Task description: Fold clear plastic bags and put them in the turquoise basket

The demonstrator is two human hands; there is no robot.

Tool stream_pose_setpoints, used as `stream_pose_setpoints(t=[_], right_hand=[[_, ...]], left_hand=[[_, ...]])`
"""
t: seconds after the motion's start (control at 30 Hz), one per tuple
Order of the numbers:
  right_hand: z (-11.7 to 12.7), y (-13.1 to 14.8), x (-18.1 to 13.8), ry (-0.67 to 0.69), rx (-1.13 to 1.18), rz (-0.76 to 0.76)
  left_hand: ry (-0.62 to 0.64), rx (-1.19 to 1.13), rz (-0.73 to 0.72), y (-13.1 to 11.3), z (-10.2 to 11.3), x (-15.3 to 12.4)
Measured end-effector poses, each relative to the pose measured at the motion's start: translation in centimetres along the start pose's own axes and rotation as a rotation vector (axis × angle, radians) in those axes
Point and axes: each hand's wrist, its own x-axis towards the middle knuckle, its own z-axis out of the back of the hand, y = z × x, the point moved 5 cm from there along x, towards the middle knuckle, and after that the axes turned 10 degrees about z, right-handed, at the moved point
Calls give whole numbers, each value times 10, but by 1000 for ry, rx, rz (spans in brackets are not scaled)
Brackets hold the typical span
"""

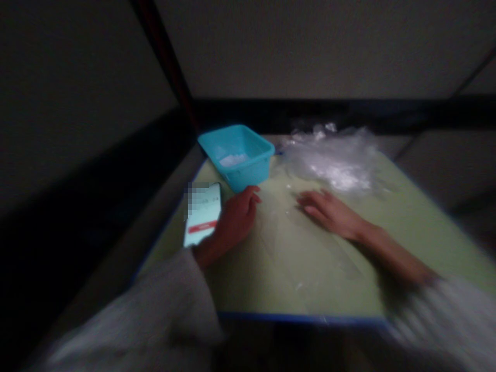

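Note:
My left hand (233,219) rests on the pale green table (302,268) with its fingers curled loosely, right beside a lit phone (202,213) that lies flat at the table's left edge; I cannot tell whether it touches the phone. My right hand (329,211) lies flat on the table with fingers stretched toward the left, holding nothing. A thin clear plastic sheet seems to lie under both hands, but the blur hides its edges.
A turquoise plastic tub (238,155) with something white inside stands at the table's far left corner. A heap of crumpled clear plastic bags (335,157) lies at the far middle. Grey walls and a dark band surround the table. The room is dim.

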Motion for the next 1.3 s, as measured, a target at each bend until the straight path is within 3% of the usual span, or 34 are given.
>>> stream_pose_setpoints(t=[0.2,0.37,0.6,0.8,1.0,1.3], right_hand=[[15,-9,-6,24,-183,-65],[19,-11,-8,-3,-123,-117],[12,-10,-7,85,-43,-45],[13,-6,-7,19,-65,11],[-5,-12,-4,36,-144,25],[-27,-35,-11,147,-249,-71]], left_hand=[[-14,118,-38,0,-1,0],[59,246,-88,2,-11,-4],[90,334,-168,8,-22,-7],[77,298,-263,9,-28,-8],[208,336,-321,9,-38,-12],[297,388,-328,4,-41,-15]])
